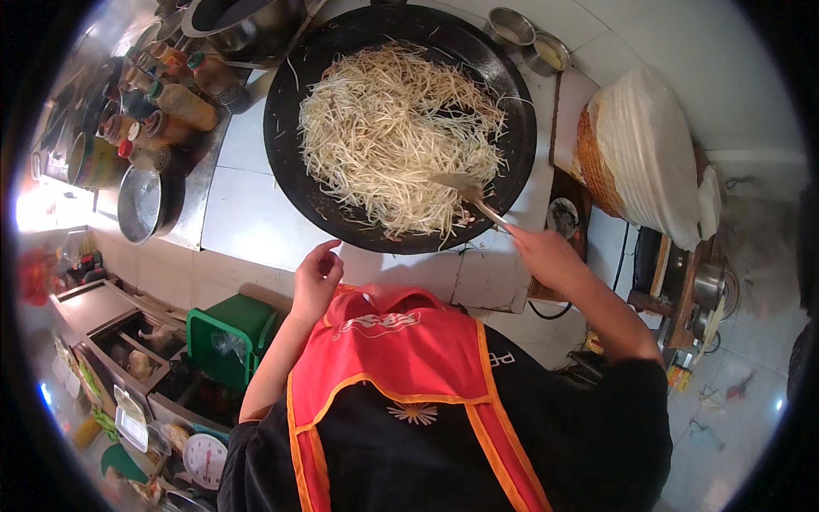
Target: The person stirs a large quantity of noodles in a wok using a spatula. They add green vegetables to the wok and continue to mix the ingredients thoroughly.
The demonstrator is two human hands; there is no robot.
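Note:
A large black wok before me holds a wide heap of pale bean sprouts, with small reddish bits among them. My right hand grips the handle of a metal spatula at the wok's lower right; its blade lies on the sprouts. My left hand is raised beside the wok's near edge at the lower left, fingers loosely curled and holding nothing. It is close to the bib of a red apron with orange trim.
Two small metal bowls stand beyond the wok. Sauce bottles and a metal bowl are at the left, a wrapped round stack at the right. A green bin and a dial scale are at the lower left.

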